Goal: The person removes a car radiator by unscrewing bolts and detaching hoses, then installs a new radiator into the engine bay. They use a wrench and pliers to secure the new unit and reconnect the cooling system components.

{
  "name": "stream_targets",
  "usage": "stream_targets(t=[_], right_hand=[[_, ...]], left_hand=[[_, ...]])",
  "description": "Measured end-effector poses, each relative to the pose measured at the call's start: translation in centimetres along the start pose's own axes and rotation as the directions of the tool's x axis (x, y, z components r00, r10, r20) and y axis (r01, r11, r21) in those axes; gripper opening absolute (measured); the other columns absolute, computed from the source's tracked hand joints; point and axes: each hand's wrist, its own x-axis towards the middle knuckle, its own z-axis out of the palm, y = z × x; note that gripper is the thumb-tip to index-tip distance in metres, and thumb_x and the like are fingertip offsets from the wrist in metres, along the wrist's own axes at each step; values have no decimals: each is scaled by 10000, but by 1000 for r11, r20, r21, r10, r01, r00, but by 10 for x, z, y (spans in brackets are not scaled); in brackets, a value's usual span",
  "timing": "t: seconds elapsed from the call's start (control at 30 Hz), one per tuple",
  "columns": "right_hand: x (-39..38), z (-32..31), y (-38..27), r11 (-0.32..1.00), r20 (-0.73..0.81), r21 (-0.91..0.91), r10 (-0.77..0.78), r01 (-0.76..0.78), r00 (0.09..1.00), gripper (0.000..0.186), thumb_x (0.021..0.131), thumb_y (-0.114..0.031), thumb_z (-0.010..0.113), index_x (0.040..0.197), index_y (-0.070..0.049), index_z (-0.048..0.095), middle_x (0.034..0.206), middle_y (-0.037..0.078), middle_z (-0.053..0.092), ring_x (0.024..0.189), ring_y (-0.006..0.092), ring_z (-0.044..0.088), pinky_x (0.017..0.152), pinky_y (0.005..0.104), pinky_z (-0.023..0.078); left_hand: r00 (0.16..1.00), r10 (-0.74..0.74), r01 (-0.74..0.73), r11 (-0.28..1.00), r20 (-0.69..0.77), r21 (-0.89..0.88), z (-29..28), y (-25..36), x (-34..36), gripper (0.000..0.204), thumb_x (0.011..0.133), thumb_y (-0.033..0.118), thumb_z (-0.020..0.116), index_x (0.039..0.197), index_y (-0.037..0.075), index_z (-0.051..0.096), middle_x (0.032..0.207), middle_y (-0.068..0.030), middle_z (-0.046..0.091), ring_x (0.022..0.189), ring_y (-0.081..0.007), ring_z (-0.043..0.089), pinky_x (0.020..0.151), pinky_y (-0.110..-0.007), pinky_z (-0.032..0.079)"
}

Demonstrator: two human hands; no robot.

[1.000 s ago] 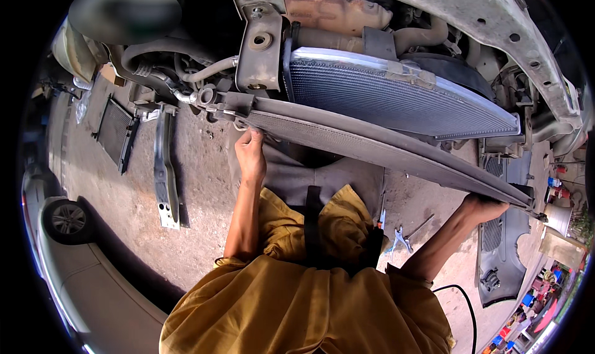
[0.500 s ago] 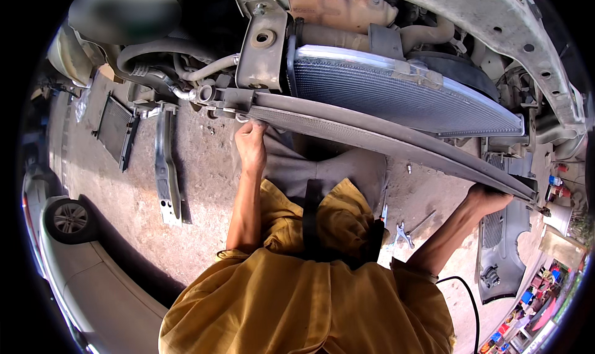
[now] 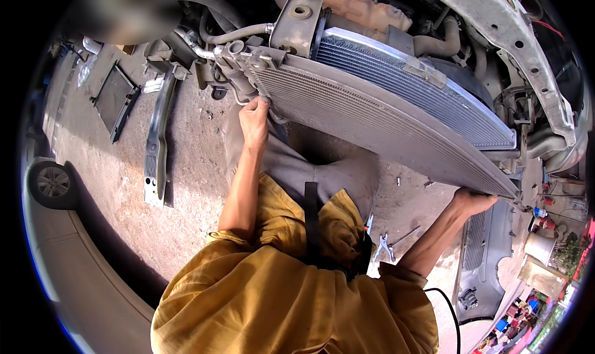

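A grey finned cooling panel [image 3: 365, 118] slants across the front of a car. My left hand [image 3: 254, 122] is closed on its lower left end, beside a small cylinder and metal pipes [image 3: 235, 81]. My right hand [image 3: 471, 201] is wrapped under its far right corner, fingers partly hidden. Behind the panel is a brighter silver radiator [image 3: 403, 87], next to a metal bracket [image 3: 294, 29], hoses [image 3: 245, 32] and a rusty heat shield [image 3: 365, 10].
On the ground lie another radiator [image 3: 114, 100], a metal beam [image 3: 158, 137], pliers [image 3: 384, 245] and a large grey bumper panel [image 3: 483, 273]. A car [image 3: 68, 255] stands at lower left. The frame rail [image 3: 496, 32] arches overhead. Assorted containers [image 3: 539, 249] are at far right.
The held panel has tipped and shifted upward at its left end, showing more of its finned face. My left hand moved up with it, my right hand slightly left. The view has shifted somewhat.
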Motion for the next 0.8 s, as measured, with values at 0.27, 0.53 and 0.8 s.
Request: stream_targets(t=[0.27, 0.53, 0.8], right_hand=[[11, -17, 10, 1000, 114, -7, 12, -11, 993, 397, 944, -258, 476, 1166, 37, 621, 1186, 131, 640, 1097, 235, 597, 980, 378, 455], [11, -19, 18, 997, 54, -51, -47, 50, 997, 425, 906, -194, 477, 1181, 100, 613, 1194, 192, 637, 1086, 280, 611, 980, 383, 474], [9, -20, 13, 976, 136, -169, -118, 140, 984, 470, 861, -307, 560, 1196, 11, 643, 1272, 177, 625, 1170, 339, 592, 1057, 478, 422]], left_hand=[[999, -39, 35, 984, 18, 172, -3, 2, 3, 625, 928, 535, 630, 1034, -79, 673, 809, 33, 589, 789, -76, 475, 722, -242, 412], [823, -540, 514, 840, -175, -174, 50, -39, -68, 708, 900, 650, 556, 1154, -9, 499, 1004, -69, 589, 889, -174, 590, 821, -349, 505], [851, -346, 504, 322, 396, -801, 87, -59, -80, 915, 902, 738, 303, 1532, 80, 218, 1558, -104, 336, 1394, -273, 396, 1121, -483, 344]])
